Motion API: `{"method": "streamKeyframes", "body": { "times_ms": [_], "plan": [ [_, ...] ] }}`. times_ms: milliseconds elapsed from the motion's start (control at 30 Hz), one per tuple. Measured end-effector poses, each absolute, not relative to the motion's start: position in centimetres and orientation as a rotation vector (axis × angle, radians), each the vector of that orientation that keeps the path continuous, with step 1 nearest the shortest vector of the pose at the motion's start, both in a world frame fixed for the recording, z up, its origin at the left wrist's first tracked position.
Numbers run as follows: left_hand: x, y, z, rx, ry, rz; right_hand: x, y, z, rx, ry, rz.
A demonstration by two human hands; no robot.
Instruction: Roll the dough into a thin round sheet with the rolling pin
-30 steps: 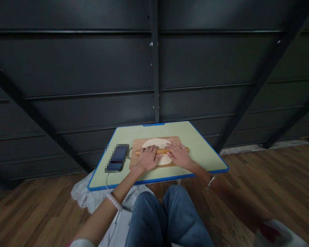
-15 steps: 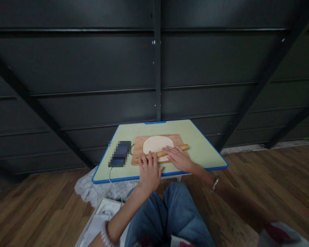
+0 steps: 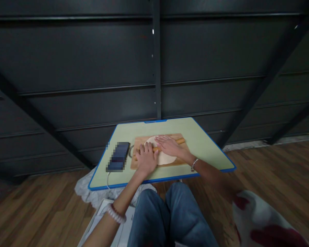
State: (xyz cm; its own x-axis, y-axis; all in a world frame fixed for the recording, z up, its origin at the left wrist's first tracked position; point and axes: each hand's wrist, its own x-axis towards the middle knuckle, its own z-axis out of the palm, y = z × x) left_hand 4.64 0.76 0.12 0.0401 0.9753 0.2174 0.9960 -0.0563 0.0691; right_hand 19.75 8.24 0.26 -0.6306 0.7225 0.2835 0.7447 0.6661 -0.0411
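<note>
Dough (image 3: 167,159) lies on the wooden board (image 3: 139,140), under a slanted rolling pin (image 3: 180,140). Palms down across the board, the left hand (image 3: 147,160) sits toward its left side, the right hand (image 3: 169,146) farther across — both unclenched, outstretched, resting on the pin. The dough looks pale, flat, roundish.

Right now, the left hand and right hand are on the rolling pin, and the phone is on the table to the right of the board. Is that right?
Not quite: the head view shows the phone to the left of the board. It is on the table, and the left hand and right hand are on the rolling pin.
</note>
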Motion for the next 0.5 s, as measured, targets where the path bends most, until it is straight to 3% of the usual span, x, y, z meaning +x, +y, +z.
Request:
{"method": "streamKeyframes", "body": {
  "times_ms": [500],
  "plan": [
    [2.6,8.2,0.9,-2.267,-2.127,-0.276,16.9,13.3,1.7,-1.333,-2.745,-0.105]
  ]
}}
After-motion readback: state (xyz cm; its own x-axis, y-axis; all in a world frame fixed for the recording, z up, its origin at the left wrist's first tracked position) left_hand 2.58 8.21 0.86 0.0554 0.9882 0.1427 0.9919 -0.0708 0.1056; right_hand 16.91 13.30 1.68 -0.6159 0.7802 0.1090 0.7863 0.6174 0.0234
